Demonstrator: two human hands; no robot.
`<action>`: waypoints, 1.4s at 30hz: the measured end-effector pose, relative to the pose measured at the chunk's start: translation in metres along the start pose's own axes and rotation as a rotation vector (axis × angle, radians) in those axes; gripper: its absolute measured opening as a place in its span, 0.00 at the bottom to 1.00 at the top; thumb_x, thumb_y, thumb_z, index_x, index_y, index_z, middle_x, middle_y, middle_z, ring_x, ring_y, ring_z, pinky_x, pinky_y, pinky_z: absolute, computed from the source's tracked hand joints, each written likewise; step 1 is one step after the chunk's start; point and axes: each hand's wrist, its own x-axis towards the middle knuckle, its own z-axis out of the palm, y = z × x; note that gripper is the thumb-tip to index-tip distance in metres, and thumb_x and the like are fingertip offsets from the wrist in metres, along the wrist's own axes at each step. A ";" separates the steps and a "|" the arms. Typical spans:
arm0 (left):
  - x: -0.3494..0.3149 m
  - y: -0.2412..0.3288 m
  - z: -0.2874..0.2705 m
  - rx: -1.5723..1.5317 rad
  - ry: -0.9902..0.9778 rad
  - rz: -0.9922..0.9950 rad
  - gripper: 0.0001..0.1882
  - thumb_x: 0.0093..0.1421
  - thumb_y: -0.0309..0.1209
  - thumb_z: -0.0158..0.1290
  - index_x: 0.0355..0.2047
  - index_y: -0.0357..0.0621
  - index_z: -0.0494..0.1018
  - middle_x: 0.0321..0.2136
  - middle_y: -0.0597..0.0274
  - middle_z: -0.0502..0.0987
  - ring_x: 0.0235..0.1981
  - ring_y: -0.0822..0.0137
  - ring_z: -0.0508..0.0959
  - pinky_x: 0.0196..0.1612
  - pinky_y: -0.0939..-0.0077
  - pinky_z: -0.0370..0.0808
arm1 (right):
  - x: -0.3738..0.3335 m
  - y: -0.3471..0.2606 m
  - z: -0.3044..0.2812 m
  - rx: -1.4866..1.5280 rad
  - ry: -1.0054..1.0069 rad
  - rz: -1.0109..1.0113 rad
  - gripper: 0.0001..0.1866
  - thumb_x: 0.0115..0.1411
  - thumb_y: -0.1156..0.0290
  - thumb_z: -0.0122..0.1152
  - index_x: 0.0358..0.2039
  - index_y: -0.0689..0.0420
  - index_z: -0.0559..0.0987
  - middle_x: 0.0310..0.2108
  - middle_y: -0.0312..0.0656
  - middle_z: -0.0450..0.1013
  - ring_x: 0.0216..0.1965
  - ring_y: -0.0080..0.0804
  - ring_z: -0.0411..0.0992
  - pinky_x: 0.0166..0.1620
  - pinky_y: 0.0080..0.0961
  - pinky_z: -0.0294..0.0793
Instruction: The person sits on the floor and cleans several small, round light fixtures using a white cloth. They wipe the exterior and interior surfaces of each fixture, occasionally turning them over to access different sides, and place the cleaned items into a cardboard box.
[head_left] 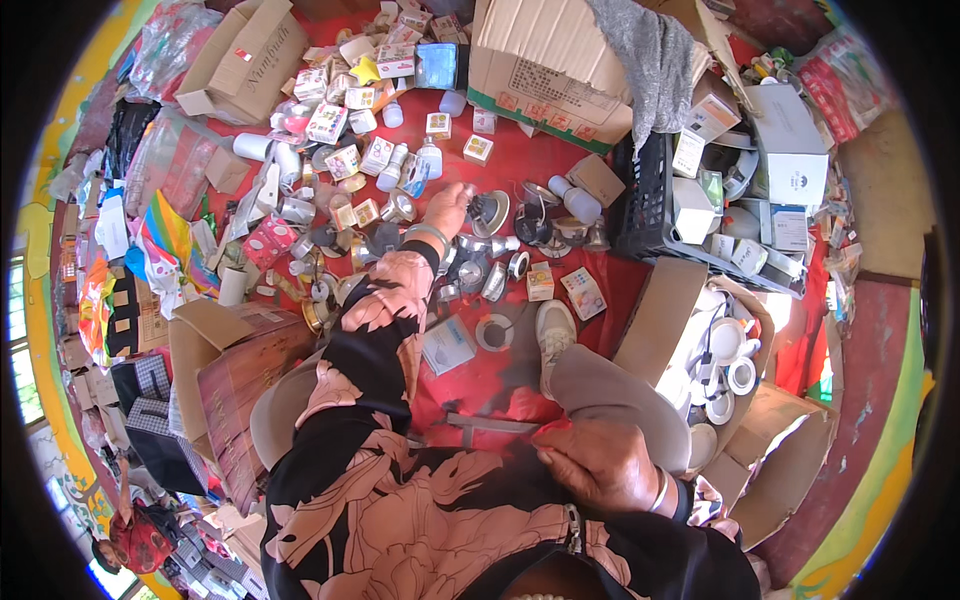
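My left hand (447, 210) reaches forward into the pile of lamp parts. Its fingers are closed at the rim of a round silver downlight (490, 213). Near my lap my right hand (600, 465) is closed around a red-handled tool (550, 436), whose kind I cannot make out. A thin grey bar (490, 424) lies just beside it. Silver lamp cups and dark fittings (470, 272) lie below my left hand. Close to my shoe are a white ring (494, 332), a flat pale box (448, 345) and a small patterned box (583, 293).
A black crate (650, 200) of boxes stands at the right, behind a carton (660, 320) of white round lights. A large carton (545, 75) with a grey cloth (655, 70) is at the back. Small boxes and white bulbs (430, 160) cover the red floor sheet. Another person (135, 540) is far left.
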 end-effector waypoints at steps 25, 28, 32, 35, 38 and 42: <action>-0.226 0.259 -0.227 -0.993 -0.002 0.321 0.25 0.60 0.44 0.47 0.46 0.32 0.67 0.42 0.56 0.74 0.43 0.70 0.73 0.45 0.79 0.71 | 0.085 -0.053 0.040 1.051 0.245 0.119 0.05 0.58 0.75 0.54 0.35 0.61 0.73 0.26 0.34 0.71 0.26 0.17 0.68 0.31 0.14 0.69; -0.218 0.254 -0.243 -0.741 0.017 0.392 0.20 0.61 0.39 0.47 0.46 0.35 0.68 0.41 0.56 0.74 0.42 0.68 0.74 0.44 0.76 0.72 | 0.103 -0.060 0.045 1.132 0.315 0.039 0.02 0.58 0.76 0.55 0.31 0.59 0.74 0.25 0.33 0.72 0.23 0.17 0.69 0.27 0.13 0.70; -0.194 0.209 -0.233 -1.537 0.196 -0.267 0.10 0.62 0.32 0.44 0.36 0.37 0.69 0.26 0.56 0.74 0.25 0.68 0.75 0.30 0.77 0.75 | 0.110 -0.048 0.038 1.196 0.312 0.044 0.02 0.58 0.75 0.55 0.30 0.58 0.74 0.23 0.34 0.73 0.22 0.18 0.70 0.25 0.14 0.71; -0.180 0.202 -0.232 -1.250 0.182 0.089 0.13 0.59 0.27 0.47 0.44 0.37 0.68 0.36 0.59 0.74 0.37 0.69 0.75 0.38 0.76 0.73 | 0.115 -0.037 0.037 1.208 0.430 0.134 0.02 0.58 0.73 0.54 0.30 0.57 0.73 0.21 0.35 0.73 0.15 0.16 0.67 0.17 0.12 0.65; -0.185 0.220 -0.240 -1.094 -0.126 0.293 0.37 0.47 0.20 0.55 0.59 0.40 0.55 0.56 0.58 0.61 0.58 0.65 0.60 0.58 0.71 0.58 | 0.113 -0.025 0.027 1.366 0.234 0.136 0.02 0.57 0.75 0.55 0.30 0.59 0.74 0.22 0.36 0.73 0.20 0.19 0.71 0.22 0.14 0.71; -0.191 0.233 -0.235 -0.846 -0.280 0.334 0.47 0.41 0.24 0.64 0.60 0.40 0.52 0.55 0.59 0.62 0.57 0.67 0.61 0.57 0.70 0.61 | 0.109 -0.024 0.029 1.472 0.083 0.131 0.03 0.57 0.74 0.56 0.29 0.59 0.75 0.22 0.36 0.73 0.21 0.20 0.71 0.23 0.15 0.72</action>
